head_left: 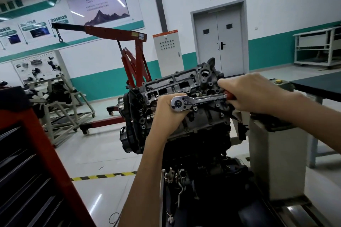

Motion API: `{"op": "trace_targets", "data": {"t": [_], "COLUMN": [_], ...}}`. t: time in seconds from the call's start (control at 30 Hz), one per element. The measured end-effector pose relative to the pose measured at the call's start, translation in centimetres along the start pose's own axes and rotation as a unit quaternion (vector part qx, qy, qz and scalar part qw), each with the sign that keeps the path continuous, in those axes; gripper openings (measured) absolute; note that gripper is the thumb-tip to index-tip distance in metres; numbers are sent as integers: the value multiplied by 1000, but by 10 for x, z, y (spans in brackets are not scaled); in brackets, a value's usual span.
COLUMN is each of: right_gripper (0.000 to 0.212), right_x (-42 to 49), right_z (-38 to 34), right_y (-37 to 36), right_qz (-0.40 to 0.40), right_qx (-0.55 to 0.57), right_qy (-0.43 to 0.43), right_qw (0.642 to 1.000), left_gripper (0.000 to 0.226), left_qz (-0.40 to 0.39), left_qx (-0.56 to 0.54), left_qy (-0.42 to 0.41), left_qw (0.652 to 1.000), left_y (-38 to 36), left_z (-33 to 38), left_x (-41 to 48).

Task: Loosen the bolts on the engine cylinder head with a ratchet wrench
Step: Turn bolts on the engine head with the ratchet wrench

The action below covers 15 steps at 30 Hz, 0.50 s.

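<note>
The cylinder head [166, 84] is blocking the way beneath the left hand [166, 112] and right hand [256, 94]; the ratchet wrench [203, 100] is spanning the gap between them. Above both, air is lying open.

"2025" on wall panel [59, 24], other txt illegible

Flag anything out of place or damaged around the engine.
Nothing looks damaged on the cylinder head. The left hand grips the ratchet wrench at its head, and the right hand grips its handle. Only oddity: a loose wire loop lying on the floor.
</note>
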State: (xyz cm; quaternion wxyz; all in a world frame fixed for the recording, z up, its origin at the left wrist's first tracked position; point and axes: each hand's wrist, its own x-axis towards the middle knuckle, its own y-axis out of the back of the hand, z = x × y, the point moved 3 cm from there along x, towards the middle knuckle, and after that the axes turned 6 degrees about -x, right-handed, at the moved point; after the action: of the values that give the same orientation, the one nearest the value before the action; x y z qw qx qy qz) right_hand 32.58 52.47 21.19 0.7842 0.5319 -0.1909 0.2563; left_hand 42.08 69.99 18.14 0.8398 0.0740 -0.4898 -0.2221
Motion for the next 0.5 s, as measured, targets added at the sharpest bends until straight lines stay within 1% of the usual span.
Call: {"op": "trace_targets", "data": {"t": [0.07, 0.13, 0.17, 0.23, 0.27, 0.3, 0.33, 0.37, 0.4, 0.43, 0.47, 0.5], "right_gripper": [21, 15, 15, 18, 17, 14, 14, 16, 20, 22, 21, 16], "right_x": [-3, -20, -30, -47, -52, -55, -57, -58, -58, -58, -58, -59], "right_z": [-8, -33, -48, -80, -97, -116, -133, -147, -154, -155, -148, -137], "right_y": [-4, -21, -30, -45, -51, -57, -62, -66, -68, -69, -68, -66], "right_qz": [-9, -23, -18, -1, 1, 2, 10, 25, 39, 41, 34, 19], "right_qx": [9, 85, 135, 237, 301, 369, 429, 468, 488, 493, 485, 460], "right_qy": [-11, -51, -82, -157, -192, -217, -233, -242, -246, -245, -236, -216], "right_qw": [1000, 995, 987, 959, 934, 904, 873, 850, 837, 834, 842, 861], "left_gripper": [42, 37, 35, 38, 39, 42, 44, 45, 47, 49, 51, 48], "left_qz": [58, 139, 168, 217, 233, 236, 220, 204, 195, 188, 179, 170], "left_qx": [7, -5, -14, -38, -76, -147, -233, -265, -267, -253, -226, -177], "left_qy": [7, 29, 28, 18, 22, 35, 54, 64, 60, 53, 47, 42], "left_qw": [998, 990, 985, 975, 969, 960, 946, 940, 942, 948, 956, 968], "left_y": [1, -1, -4, -14, -19, -25, -32, -36, -37, -34, -30, -25], "left_z": [-6, -13, -13, -8, -6, -4, -2, -3, -4, -6, -8, -12], "left_x": [-4, -13, -17, -20, -17, -14, -11, -9, -8, -8, -8, -8]}}
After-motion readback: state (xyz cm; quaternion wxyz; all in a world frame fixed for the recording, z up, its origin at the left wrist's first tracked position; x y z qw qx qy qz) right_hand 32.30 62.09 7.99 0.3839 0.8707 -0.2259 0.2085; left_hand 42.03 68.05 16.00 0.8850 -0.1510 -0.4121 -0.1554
